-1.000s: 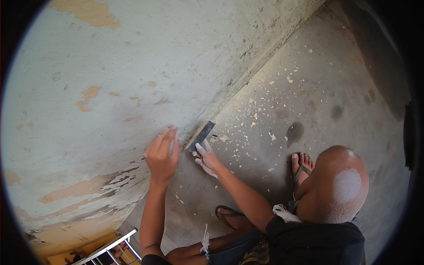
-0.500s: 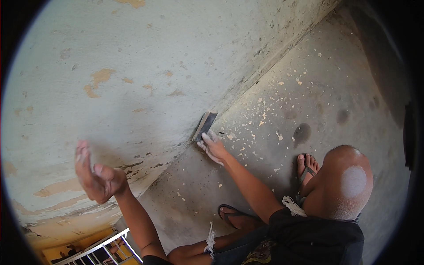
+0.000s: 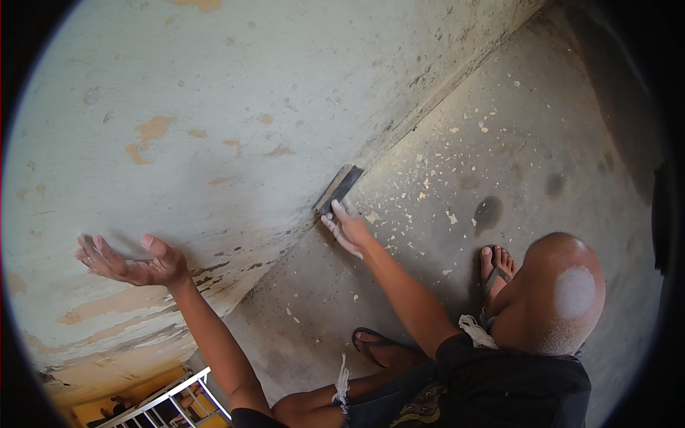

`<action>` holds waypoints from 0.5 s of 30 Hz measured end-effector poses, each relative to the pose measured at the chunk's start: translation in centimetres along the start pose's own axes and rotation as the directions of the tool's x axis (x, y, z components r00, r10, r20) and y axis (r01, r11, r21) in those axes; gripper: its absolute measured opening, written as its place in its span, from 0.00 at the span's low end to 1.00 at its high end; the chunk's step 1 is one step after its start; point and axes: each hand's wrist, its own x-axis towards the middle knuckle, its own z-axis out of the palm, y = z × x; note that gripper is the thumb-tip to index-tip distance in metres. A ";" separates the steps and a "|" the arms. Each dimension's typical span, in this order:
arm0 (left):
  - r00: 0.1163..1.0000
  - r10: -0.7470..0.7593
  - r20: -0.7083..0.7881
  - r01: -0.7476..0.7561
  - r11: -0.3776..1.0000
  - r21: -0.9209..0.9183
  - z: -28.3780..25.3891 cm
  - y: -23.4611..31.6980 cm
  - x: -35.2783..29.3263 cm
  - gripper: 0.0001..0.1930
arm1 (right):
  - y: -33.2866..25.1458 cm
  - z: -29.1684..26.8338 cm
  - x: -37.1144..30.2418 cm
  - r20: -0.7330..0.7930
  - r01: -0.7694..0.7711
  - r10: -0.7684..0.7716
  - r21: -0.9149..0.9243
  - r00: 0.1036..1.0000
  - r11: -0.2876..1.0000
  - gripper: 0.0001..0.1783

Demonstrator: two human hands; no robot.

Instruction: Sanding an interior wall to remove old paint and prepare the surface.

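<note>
A dark rectangular sanding block (image 3: 340, 189) with a pale edge lies against the foot of the peeling wall (image 3: 235, 93), tilted along the corner with the floor. My right hand (image 3: 347, 228), whitened with dust, grips its lower end; the thumb and fingertips show, and part of the grasp is hidden. Off to the left, my left hand (image 3: 135, 264) is raised in front of the wall, palm up with the fingers spread. Nothing lies in it, and whether it touches the wall I cannot tell.
Paint flakes (image 3: 421, 182) are scattered over the grey concrete floor (image 3: 399, 285). My sandalled feet (image 3: 497, 267) and bent knee (image 3: 567, 292) are at the lower right. A white metal frame (image 3: 175, 403) stands at the lower left, beneath flaking orange-brown patches (image 3: 107, 303).
My left hand has swung a little left, turned over and spread its fingers. The sanding block in my right hand has shifted slightly up and right along the wall's foot.
</note>
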 end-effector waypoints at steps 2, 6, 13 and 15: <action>0.999 0.019 -0.029 -0.021 0.998 -0.056 0.2 0.2 0.1 0.30 | 1.4 -0.5 -1.1 -0.137 -0.085 0.078 -0.047 0.988 0.995 0.14; 0.999 -0.004 -0.051 0.001 0.999 -0.046 0.5 0.2 0.0 0.30 | 4.3 -1.2 -2.7 -0.052 -0.165 0.162 -0.051 0.985 0.985 0.19; 0.998 0.029 -0.056 -0.030 0.999 -0.024 0.5 0.1 0.1 0.29 | 2.8 -0.1 -1.1 -0.013 -0.024 0.023 -0.066 1.000 0.998 0.18; 0.998 0.029 -0.062 -0.031 0.999 -0.031 0.6 0.2 0.0 0.29 | 3.8 -0.2 -1.9 -0.081 -0.054 0.049 -0.069 0.996 0.996 0.14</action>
